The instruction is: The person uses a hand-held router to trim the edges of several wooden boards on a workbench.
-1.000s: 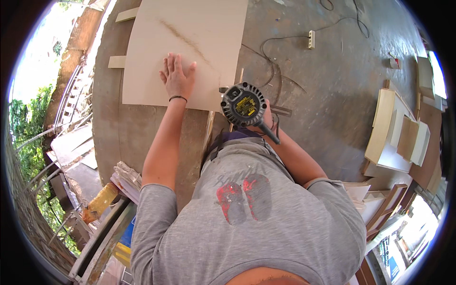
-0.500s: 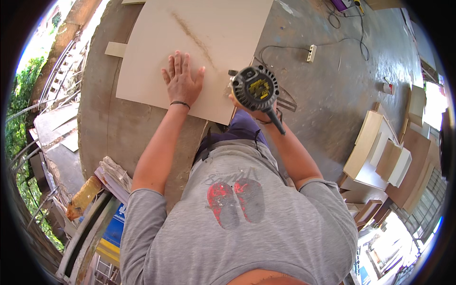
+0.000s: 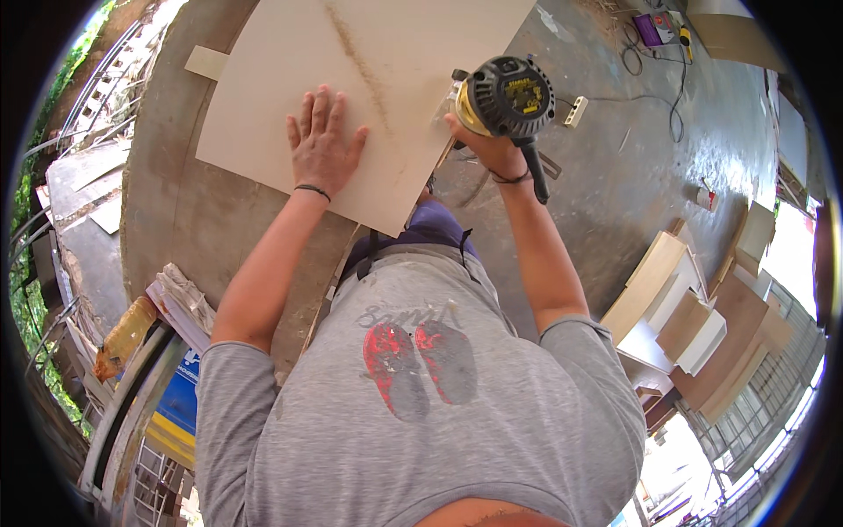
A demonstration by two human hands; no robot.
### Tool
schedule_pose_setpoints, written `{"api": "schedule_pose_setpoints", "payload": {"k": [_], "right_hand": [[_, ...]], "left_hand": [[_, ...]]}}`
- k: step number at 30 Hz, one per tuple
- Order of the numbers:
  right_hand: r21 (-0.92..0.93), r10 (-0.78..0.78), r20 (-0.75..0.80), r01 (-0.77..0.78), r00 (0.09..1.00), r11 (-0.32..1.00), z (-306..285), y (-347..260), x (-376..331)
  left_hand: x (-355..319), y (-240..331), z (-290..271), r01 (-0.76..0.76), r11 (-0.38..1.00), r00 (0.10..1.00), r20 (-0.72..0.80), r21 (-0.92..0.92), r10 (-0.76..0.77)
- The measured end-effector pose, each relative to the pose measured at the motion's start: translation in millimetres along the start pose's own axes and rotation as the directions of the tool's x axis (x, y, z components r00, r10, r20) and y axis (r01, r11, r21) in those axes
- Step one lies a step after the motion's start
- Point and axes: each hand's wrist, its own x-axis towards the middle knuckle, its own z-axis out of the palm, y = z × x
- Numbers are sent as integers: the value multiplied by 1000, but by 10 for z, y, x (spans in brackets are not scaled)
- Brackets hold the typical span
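Note:
A pale flat board (image 3: 263, 114) lies on a low bench in front of me, with a streak of brown sawdust (image 3: 360, 66) across it. My left hand (image 3: 325, 149) rests flat on the board, fingers spread, left of the sawdust. At the board's right edge, my right hand (image 3: 492, 149) grips a black-and-yellow router (image 3: 518, 92) from below. The router's round black motor end faces up, and its thick cord sleeve points back toward my forearm. The motor hides the router's base and part of my fingers.
A power cord runs across the grey floor to a white socket strip (image 3: 575, 111). Farther right are a purple box (image 3: 657, 29), a small can (image 3: 705, 198) and stacked wooden cabinet parts (image 3: 659, 299). A thin wood strip (image 3: 206, 62) sticks out beyond the board's left edge.
The router and my right hand have moved forward along the board's right edge. My left hand stays flat on the board; the whole view has shifted slightly.

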Motion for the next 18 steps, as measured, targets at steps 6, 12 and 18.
{"api": "schedule_pose_setpoints", "payload": {"k": [6, 12, 18], "right_hand": [[122, 89, 27, -92, 996, 988, -175, 68, 375], [89, 20, -4, -19, 1000, 996, -310, 281, 796], [49, -31, -99, 36, 995, 998, -408, 552, 1220]], "left_hand": [[-12, -5, 8, -6, 1000, 1000, -1, 18, 6], [-10, -12, 11, -14, 1000, 1000, -18, -3, 14], [-24, -22, -4, -24, 1000, 1000, -19, -19, 23]]}}
